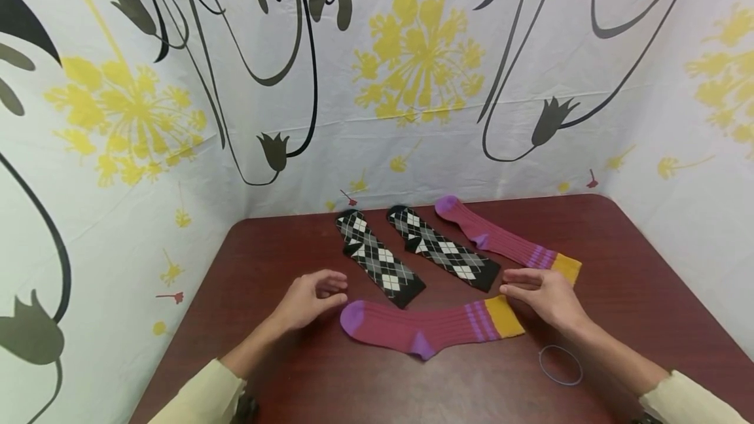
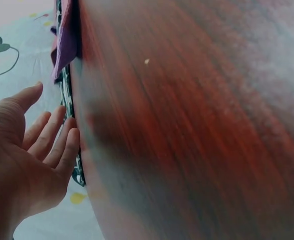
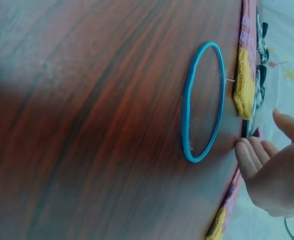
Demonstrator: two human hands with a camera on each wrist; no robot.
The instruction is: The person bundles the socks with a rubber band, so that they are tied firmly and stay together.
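Note:
A magenta sock (image 1: 406,327) with a purple toe and heel and a yellow cuff lies flat across the table in the head view. Just left of its toe is my left hand (image 1: 313,298), fingers relaxed, holding nothing. By the yellow cuff hovers my right hand (image 1: 544,294), also without anything in it. Behind lie two black, white and grey argyle socks, one on the left (image 1: 379,260) and one in the middle (image 1: 444,248). A second magenta sock (image 1: 501,233) slants at the back right, its cuff partly behind the right hand.
A thin blue elastic band (image 3: 186,110) rests on the dark red wooden table (image 1: 330,385), near the right forearm. White cloth (image 1: 330,103) printed with yellow and grey flowers surrounds the table's back and sides.

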